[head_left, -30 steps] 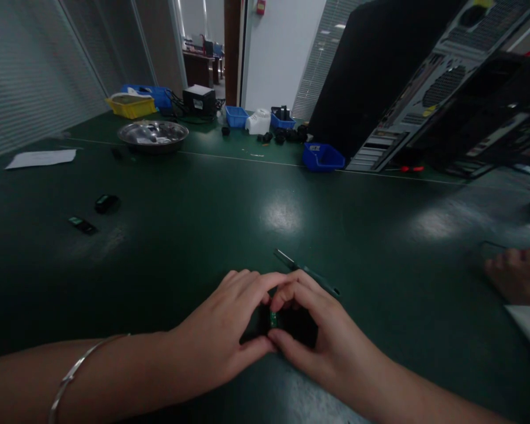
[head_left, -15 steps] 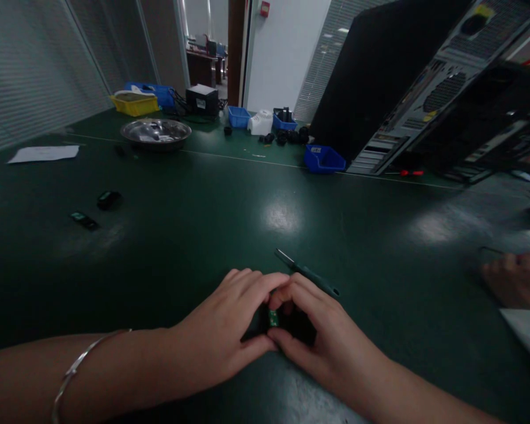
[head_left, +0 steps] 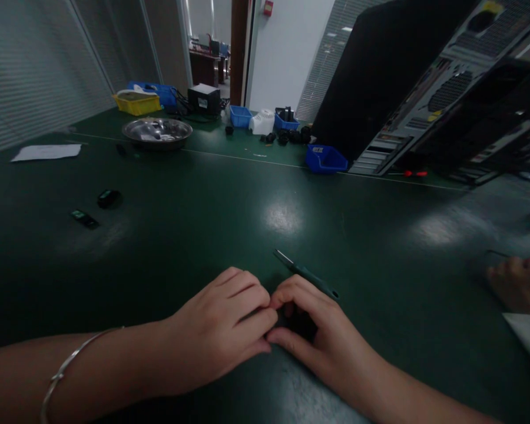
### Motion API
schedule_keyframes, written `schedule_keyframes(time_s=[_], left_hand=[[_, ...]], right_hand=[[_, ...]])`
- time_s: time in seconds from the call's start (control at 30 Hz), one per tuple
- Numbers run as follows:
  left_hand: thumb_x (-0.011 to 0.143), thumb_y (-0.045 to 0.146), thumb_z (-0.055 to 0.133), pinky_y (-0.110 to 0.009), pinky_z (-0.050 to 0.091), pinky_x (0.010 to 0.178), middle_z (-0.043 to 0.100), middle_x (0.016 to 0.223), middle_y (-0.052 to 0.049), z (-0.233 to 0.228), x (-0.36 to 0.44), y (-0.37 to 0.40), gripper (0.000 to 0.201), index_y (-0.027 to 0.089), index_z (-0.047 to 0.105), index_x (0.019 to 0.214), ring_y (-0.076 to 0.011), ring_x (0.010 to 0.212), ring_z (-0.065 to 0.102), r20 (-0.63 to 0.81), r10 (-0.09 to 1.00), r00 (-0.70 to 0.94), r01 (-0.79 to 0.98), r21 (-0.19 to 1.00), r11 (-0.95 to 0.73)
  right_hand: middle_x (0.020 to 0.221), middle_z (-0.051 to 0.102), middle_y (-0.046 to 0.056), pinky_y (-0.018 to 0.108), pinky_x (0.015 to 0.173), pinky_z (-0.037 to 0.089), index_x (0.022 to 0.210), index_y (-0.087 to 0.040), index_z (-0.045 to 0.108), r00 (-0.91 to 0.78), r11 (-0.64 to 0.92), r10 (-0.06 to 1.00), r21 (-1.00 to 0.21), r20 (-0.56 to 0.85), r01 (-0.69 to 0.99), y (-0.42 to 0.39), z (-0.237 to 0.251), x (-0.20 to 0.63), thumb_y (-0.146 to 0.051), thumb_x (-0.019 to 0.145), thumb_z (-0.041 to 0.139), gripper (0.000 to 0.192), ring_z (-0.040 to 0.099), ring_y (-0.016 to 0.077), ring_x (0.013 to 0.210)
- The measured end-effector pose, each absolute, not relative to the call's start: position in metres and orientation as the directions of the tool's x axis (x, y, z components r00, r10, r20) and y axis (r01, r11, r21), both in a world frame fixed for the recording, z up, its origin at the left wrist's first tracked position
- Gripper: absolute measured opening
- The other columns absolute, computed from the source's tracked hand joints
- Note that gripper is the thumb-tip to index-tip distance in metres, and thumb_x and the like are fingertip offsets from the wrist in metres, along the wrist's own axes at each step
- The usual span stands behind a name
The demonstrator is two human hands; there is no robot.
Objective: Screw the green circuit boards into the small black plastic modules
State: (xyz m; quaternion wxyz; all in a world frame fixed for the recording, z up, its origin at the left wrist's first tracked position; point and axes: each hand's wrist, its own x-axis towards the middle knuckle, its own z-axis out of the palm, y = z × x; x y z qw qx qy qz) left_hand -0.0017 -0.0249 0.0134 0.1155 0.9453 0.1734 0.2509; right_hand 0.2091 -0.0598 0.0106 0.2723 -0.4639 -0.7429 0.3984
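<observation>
My left hand and my right hand press together low on the dark green table, fingertips meeting over a small black part. Only a dark sliver of that part shows between the fingers; the rest is hidden. A silver bracelet circles my left wrist. A green-handled screwdriver lies on the table just beyond my right hand, not touched.
Two small black parts lie at the left. A metal bowl, yellow and blue bins and paper sit farther back. Open computer cases stand at the right. Another person's hand rests at the right edge.
My left fingers have closed over the small part, hiding the green piece that showed between my hands before. Both hands stay in the same spot.
</observation>
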Motion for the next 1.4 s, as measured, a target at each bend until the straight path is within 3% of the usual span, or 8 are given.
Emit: schedule_keyframes(time_s=[0.2,0.47,0.7,0.93,1.07,1.2,1.3,1.4], left_hand=[[0.099,0.011,0.051,-0.034,0.047,0.073,0.066,0.081,-0.006,0.01,0.0,-0.024,0.016,0.008,0.067,0.099,-0.0193,0.079,0.056,0.476,0.273,0.836,0.19,0.216,-0.958],[0.098,0.012,0.055,-0.035,0.044,0.071,0.061,0.076,-0.003,0.011,0.006,-0.035,0.018,0.011,0.067,0.084,-0.0187,0.076,0.054,0.405,0.288,0.868,0.227,0.191,-0.955],[0.099,0.016,0.052,-0.037,0.046,0.08,0.067,0.08,-0.004,0.012,0.012,-0.045,0.024,0.014,0.07,0.083,-0.0217,0.08,0.057,0.425,0.257,0.868,0.275,0.019,-0.961],[0.094,0.016,0.054,-0.038,0.045,0.079,0.068,0.082,-0.009,0.013,0.018,-0.053,0.02,0.012,0.072,0.084,-0.0245,0.08,0.058,0.375,0.208,0.903,0.27,-0.119,-0.956],[0.092,0.015,0.057,-0.04,0.044,0.075,0.065,0.078,-0.009,0.01,0.021,-0.054,0.017,0.01,0.071,0.084,-0.0245,0.075,0.057,0.395,0.151,0.906,0.221,-0.139,-0.965],[0.092,0.01,0.056,-0.037,0.044,0.07,0.064,0.081,-0.009,0.009,0.016,-0.047,0.013,0.009,0.068,0.088,-0.0232,0.076,0.056,0.409,0.198,0.891,0.232,-0.036,-0.972],[0.09,0.008,0.057,-0.035,0.046,0.07,0.061,0.084,-0.006,0.01,0.01,-0.039,0.008,0.012,0.064,0.091,-0.0212,0.077,0.055,0.403,0.359,0.842,0.294,0.215,-0.931],[0.086,0.01,0.061,-0.039,0.05,0.082,0.06,0.107,-0.009,0.01,0.009,-0.035,0.012,0.016,0.061,0.096,-0.0244,0.095,0.057,0.319,0.532,0.784,0.372,0.445,-0.815]], right_hand=[[0.099,0.06,0.002,0.03,0.075,0.047,0.103,-0.022,0.061,-0.429,0.268,0.901,-0.853,0.058,0.448,-0.059,0.007,0.212,-0.009,0.084,0.071,0.025,0.056,0.0176,0.088],[0.102,0.059,0.004,0.033,0.08,0.049,0.106,-0.02,0.062,-0.44,0.271,0.896,-0.865,0.066,0.422,-0.06,0.008,0.215,-0.006,0.083,0.069,0.028,0.057,0.0187,0.093],[0.1,0.06,0.004,0.034,0.082,0.05,0.104,-0.021,0.061,-0.43,0.289,0.898,-0.857,0.088,0.427,-0.061,0.008,0.213,-0.006,0.084,0.065,0.025,0.057,0.0192,0.094],[0.118,0.056,0.005,0.034,0.09,0.052,0.127,-0.025,0.051,-0.472,0.341,0.876,-0.818,0.098,0.463,-0.065,0.014,0.217,0.0,0.081,0.061,0.053,0.057,0.0195,0.104],[0.128,0.053,0.007,0.036,0.097,0.049,0.135,-0.027,0.046,-0.512,0.475,0.841,-0.691,0.175,0.544,-0.063,0.031,0.228,-0.008,0.088,0.061,0.053,0.054,0.0221,0.115],[0.119,0.058,0.01,0.043,0.095,0.049,0.128,-0.023,0.052,-0.416,0.542,0.84,-0.514,0.347,0.665,-0.051,0.039,0.246,-0.019,0.094,0.058,0.035,0.056,0.0255,0.11],[0.122,0.057,0.013,0.048,0.095,0.048,0.126,-0.021,0.056,-0.387,0.474,0.881,-0.484,0.274,0.736,-0.04,0.031,0.257,-0.023,0.092,0.061,0.034,0.056,0.0284,0.111],[0.117,0.06,0.012,0.05,0.093,0.048,0.127,-0.021,0.057,-0.404,0.461,0.887,-0.489,0.223,0.741,-0.033,0.02,0.261,-0.023,0.089,0.066,0.04,0.057,0.0288,0.106]])
